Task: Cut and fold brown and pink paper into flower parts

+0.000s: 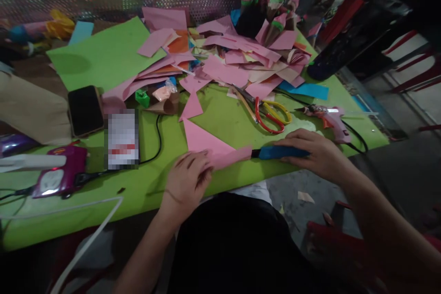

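A pink paper piece (229, 158) lies partly rolled around the dark end of a blue-handled tool (282, 152) at the table's front edge. My right hand (305, 151) is closed around the blue handle. On the paper's left end rests my left hand (189, 174), its fingers curled and pressed on the paper. Behind it, a flat pink triangle (203, 138) lies on the green table, and a smaller pink triangle (193, 107) touches its tip. The tool's far end is hidden by the paper.
Red-handled scissors (268, 117) and yellow-handled ones lie behind my right hand. A pink glue gun (336, 124) is at right. Pink paper scraps (225, 71) heap at the back. A black phone (85, 110), a purple power strip (58, 172) and cables occupy the left.
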Motion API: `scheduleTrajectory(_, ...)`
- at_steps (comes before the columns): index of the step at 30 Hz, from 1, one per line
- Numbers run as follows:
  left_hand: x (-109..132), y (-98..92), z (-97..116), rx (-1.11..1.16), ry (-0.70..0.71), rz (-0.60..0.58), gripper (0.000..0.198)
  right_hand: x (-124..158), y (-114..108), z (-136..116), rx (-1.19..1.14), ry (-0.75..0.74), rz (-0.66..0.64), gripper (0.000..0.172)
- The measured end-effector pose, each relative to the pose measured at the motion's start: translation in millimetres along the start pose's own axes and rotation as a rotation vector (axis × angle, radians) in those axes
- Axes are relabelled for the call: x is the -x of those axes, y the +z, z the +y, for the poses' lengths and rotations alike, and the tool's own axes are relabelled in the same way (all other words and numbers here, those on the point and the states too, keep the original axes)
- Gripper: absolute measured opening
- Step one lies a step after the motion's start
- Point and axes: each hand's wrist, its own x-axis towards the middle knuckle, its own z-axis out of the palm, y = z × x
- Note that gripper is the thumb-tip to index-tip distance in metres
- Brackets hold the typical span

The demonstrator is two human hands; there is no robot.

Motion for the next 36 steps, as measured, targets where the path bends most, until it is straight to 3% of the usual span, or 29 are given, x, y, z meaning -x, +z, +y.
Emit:
scheduleTrajectory(6,-16,1.7,1,-0.138,-0.123,0.002,0.013,8,2,2,0.043,-0.015,0.044,0.034)
scheduleTrajectory(14,-24,7.8,0,-0.367,-0.142,0.017,0.011,11,1,6,-0.012,-0.041,0.039,0.032)
scheduleTrajectory(18,-25,11.2,-1,-0.408,-0.157,0.077,0.03,11,1,8,-0.026,-0.04,0.034,0.03)
scheduleTrajectory(23,-16,15.9,7,-0.383,0.064,0.229,0.035,13,3,9,-0.054,-0.017,0.03,0.031)
scheduleTrajectory(27,-7,20.6,15,-0.385,0.27,0.155,0.044,12,3,7,-0.064,-0.005,0.033,0.031)
scheduleTrajectory(30,-7,18.2,14,-0.428,0.193,0.066,0.046,11,3,5,-0.063,-0.011,0.028,0.03)
scheduleTrajectory(34,-10,11.6,10,-0.445,0.041,0.114,0.049,10,1,4,-0.056,-0.018,0.019,0.029)
scheduleTrajectory(36,-10,11.8,9,-0.412,0.046,0.12,0.047,10,0,3,-0.055,-0.012,0.007,0.029)
